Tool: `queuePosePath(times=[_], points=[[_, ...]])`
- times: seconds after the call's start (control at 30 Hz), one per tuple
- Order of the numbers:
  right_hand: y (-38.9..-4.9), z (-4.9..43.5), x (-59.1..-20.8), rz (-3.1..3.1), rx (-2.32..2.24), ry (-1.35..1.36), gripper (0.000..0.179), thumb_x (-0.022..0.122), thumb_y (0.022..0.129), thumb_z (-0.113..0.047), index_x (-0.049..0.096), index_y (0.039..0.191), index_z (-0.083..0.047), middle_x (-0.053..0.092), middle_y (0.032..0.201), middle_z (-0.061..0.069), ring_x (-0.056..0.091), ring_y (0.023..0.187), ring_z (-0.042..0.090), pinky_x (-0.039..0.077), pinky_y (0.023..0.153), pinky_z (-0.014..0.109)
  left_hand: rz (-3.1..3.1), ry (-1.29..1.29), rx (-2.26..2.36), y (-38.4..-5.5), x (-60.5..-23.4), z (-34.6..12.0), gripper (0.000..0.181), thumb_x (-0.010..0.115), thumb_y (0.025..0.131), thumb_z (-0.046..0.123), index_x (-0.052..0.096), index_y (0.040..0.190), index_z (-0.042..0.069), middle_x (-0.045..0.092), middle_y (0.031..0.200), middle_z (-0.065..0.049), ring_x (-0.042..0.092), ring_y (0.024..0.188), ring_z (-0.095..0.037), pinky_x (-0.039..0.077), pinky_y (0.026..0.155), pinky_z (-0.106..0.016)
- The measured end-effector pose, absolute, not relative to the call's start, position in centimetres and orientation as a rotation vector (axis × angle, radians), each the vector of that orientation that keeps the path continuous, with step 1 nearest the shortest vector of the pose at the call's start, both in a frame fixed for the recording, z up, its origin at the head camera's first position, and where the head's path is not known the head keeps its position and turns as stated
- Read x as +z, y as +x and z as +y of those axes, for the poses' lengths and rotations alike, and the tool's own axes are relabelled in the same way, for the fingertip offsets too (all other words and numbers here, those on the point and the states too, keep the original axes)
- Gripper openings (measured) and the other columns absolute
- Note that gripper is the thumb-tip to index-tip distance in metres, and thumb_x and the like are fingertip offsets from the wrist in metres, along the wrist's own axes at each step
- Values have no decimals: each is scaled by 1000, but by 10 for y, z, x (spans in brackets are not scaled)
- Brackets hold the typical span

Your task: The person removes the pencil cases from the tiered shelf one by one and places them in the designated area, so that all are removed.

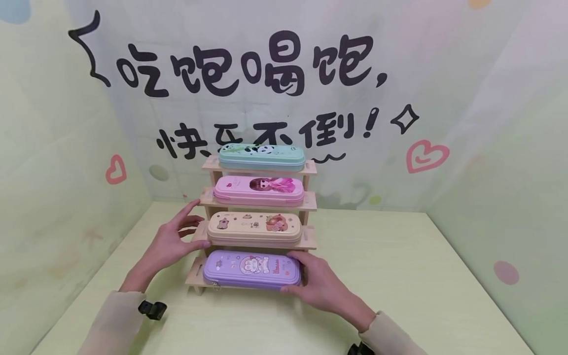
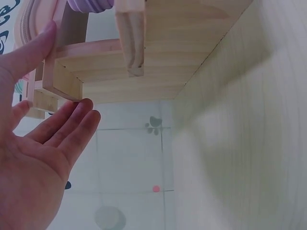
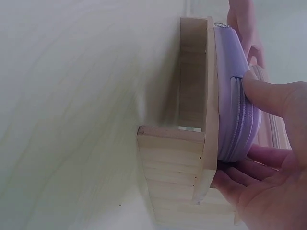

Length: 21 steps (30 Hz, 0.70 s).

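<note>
A purple pencil case [image 1: 252, 268] with a cartoon print lies on the lowest step of a stepped wooden stand [image 1: 193, 272]. My right hand [image 1: 326, 282] grips its right end, with the thumb on the front side and the fingers behind; the right wrist view shows this grip around the zipped end. My left hand [image 1: 170, 241] is at the stand's left side, fingers extended, its thumb by the left end of the beige pencil case [image 1: 254, 228]. In the left wrist view the fingertips [image 2: 86, 106] are at the wooden side edge.
Above the beige case sit a pink pencil case [image 1: 259, 190] and, on the top step, a mint-green pencil case with pandas [image 1: 262, 157]. The stand is on a pale wood-grain table [image 1: 377, 276]. A printed cloth wall [image 1: 355, 98] surrounds the table at back and sides.
</note>
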State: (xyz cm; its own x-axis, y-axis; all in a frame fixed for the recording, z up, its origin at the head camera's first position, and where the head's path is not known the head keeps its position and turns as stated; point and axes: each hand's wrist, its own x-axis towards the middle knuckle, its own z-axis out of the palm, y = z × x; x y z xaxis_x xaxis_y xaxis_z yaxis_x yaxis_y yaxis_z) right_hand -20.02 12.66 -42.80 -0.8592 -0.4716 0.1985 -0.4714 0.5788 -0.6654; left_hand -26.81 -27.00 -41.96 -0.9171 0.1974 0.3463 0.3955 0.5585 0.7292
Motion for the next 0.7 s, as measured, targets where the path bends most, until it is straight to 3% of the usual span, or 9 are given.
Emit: queuePosePath(times=[0.2, 0.47, 0.7], points=[[-202, 124, -425, 2736, -1162, -800, 83, 91, 85, -32, 52, 152, -2, 62, 143, 14, 61, 128, 26, 49, 112, 47, -2561, -512, -1322, -268, -420, -270, 113, 95, 81, 29, 24, 169, 36, 59, 143, -24, 58, 130, -45, 51, 107, -59], [-205, 123, -425, 2744, -1164, -796, 88, 95, 79, -29, 53, 150, 2, 61, 143, 18, 60, 128, 31, 48, 113, 51, -2560, -513, -1342, -268, -421, -269, 111, 95, 82, 28, 25, 168, 36, 57, 146, -24, 57, 132, -45, 50, 107, -61], [-204, 122, -423, 2751, -1175, -826, 86, 98, 75, -26, 57, 146, 0, 63, 138, 13, 61, 121, 25, 52, 108, 48, -2563, -502, -1345, -268, -419, -269, 112, 95, 82, 29, 24, 169, 36, 58, 145, -24, 57, 132, -45, 50, 108, -61]])
